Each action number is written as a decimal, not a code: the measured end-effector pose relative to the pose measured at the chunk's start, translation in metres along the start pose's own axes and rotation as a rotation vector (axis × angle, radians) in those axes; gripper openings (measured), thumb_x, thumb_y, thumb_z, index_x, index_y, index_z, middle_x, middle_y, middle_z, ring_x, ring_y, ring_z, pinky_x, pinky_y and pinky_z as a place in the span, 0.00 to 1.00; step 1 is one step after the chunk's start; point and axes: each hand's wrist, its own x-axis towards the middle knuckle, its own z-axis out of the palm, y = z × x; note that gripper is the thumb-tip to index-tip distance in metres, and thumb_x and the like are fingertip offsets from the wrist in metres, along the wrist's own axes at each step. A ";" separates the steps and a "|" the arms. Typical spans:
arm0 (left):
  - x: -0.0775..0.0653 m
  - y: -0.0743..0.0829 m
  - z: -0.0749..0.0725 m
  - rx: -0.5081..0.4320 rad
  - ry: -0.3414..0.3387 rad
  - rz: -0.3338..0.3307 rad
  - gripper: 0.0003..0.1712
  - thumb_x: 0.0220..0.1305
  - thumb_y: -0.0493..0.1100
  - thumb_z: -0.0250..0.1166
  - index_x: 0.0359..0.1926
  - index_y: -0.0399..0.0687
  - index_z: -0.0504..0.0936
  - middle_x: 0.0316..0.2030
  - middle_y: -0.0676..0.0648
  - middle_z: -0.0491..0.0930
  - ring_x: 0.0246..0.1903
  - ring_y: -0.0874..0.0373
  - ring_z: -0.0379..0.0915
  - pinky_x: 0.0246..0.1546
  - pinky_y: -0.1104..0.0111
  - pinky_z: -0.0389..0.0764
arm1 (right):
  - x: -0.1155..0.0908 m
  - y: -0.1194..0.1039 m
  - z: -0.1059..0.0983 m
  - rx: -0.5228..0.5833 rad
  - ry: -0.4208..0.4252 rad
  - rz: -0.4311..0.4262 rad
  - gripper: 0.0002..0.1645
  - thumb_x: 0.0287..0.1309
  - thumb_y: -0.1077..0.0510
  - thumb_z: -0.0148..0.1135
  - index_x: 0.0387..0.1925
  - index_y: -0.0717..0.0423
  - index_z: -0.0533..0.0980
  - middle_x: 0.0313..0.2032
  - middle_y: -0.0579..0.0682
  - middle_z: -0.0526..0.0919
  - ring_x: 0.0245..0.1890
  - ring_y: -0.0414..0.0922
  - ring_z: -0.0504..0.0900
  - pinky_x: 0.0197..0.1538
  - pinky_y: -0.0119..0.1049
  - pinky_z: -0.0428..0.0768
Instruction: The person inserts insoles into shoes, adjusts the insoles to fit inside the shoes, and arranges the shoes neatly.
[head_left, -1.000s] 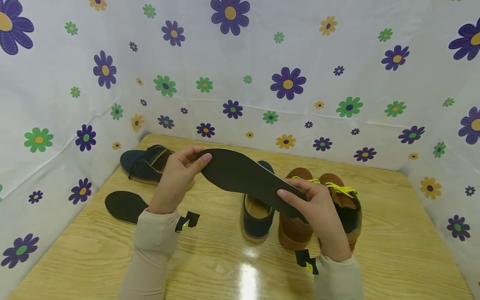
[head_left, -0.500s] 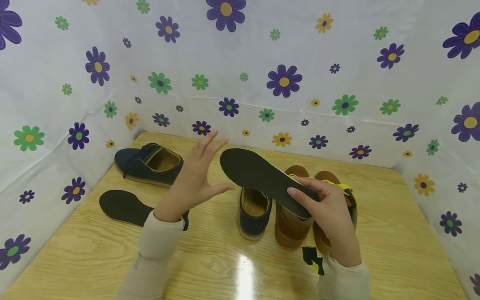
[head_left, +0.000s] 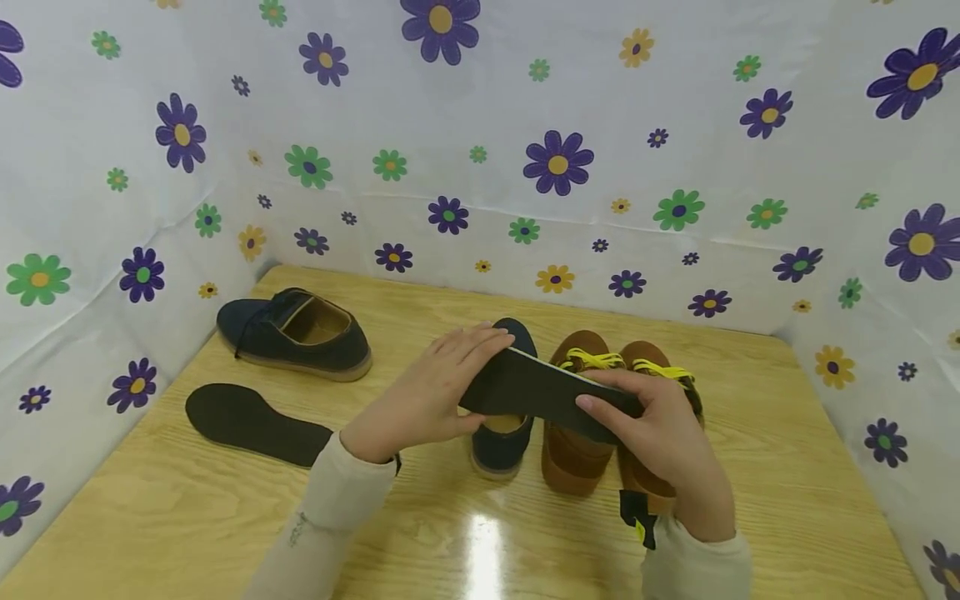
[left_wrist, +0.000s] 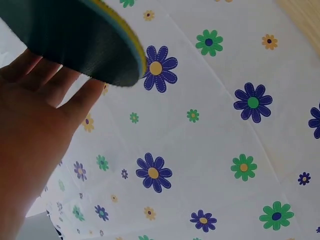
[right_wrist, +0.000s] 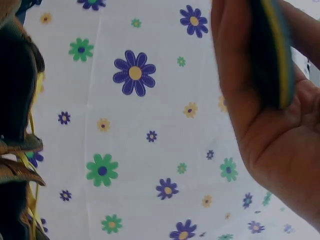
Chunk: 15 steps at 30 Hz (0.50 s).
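Observation:
A black insole [head_left: 543, 387] is held up between both hands, its thin pale edge facing the wall. My right hand [head_left: 667, 429] pinches the heel end, thumb on the dark face and fingers behind. At the toe end my left hand [head_left: 435, 387] has its fingers over the upper edge and its thumb at the lower edge. The left wrist view shows the rounded end of the insole [left_wrist: 85, 45] over the fingers. Below the held insole stands a navy shoe [head_left: 501, 454], its opening partly hidden. A second black insole [head_left: 255, 421] lies flat on the table, partly behind the left sleeve.
Another navy shoe [head_left: 300, 337] sits at the back left of the wooden table [head_left: 180, 517]. To the right stand two brown shoes, one brown shoe [head_left: 573, 467] beside another brown shoe [head_left: 648, 471], with yellow laces. A flowered cloth [head_left: 480, 192] encloses the back and sides.
My left hand let go of the toe end, opened, then came back round it from the left. The right hand kept its hold, and the insole has turned and dropped slightly.

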 end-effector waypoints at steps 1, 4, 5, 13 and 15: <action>0.001 0.000 0.000 -0.009 0.007 0.005 0.53 0.43 0.41 0.78 0.71 0.38 0.63 0.67 0.39 0.65 0.68 0.45 0.59 0.67 0.53 0.59 | 0.000 0.000 0.000 -0.032 0.021 -0.026 0.22 0.58 0.51 0.67 0.51 0.60 0.84 0.43 0.52 0.86 0.37 0.43 0.83 0.36 0.32 0.81; 0.003 -0.001 -0.002 -0.020 0.018 0.004 0.51 0.44 0.40 0.78 0.69 0.37 0.64 0.65 0.38 0.67 0.64 0.44 0.64 0.65 0.53 0.62 | 0.000 -0.001 0.003 -0.151 0.128 -0.165 0.24 0.56 0.54 0.69 0.54 0.60 0.82 0.45 0.52 0.85 0.42 0.46 0.82 0.42 0.37 0.81; 0.005 -0.001 -0.003 -0.017 0.017 -0.002 0.51 0.44 0.40 0.77 0.69 0.37 0.64 0.64 0.38 0.67 0.63 0.43 0.64 0.65 0.53 0.62 | 0.000 -0.002 0.004 -0.191 0.169 -0.221 0.26 0.54 0.56 0.71 0.54 0.60 0.82 0.46 0.52 0.85 0.45 0.48 0.82 0.46 0.39 0.80; 0.021 -0.001 -0.005 0.027 -0.020 -0.032 0.48 0.45 0.41 0.77 0.68 0.36 0.67 0.62 0.38 0.70 0.61 0.44 0.66 0.65 0.52 0.61 | 0.006 -0.010 0.031 -0.505 0.249 -0.490 0.45 0.39 0.57 0.80 0.62 0.67 0.74 0.60 0.61 0.73 0.62 0.59 0.69 0.63 0.52 0.68; 0.024 0.001 -0.006 0.020 -0.027 -0.027 0.48 0.45 0.40 0.78 0.67 0.37 0.67 0.62 0.39 0.70 0.62 0.45 0.65 0.66 0.51 0.60 | 0.009 -0.011 0.040 -0.575 0.224 -0.475 0.48 0.38 0.56 0.80 0.64 0.67 0.72 0.62 0.62 0.71 0.63 0.60 0.68 0.64 0.52 0.67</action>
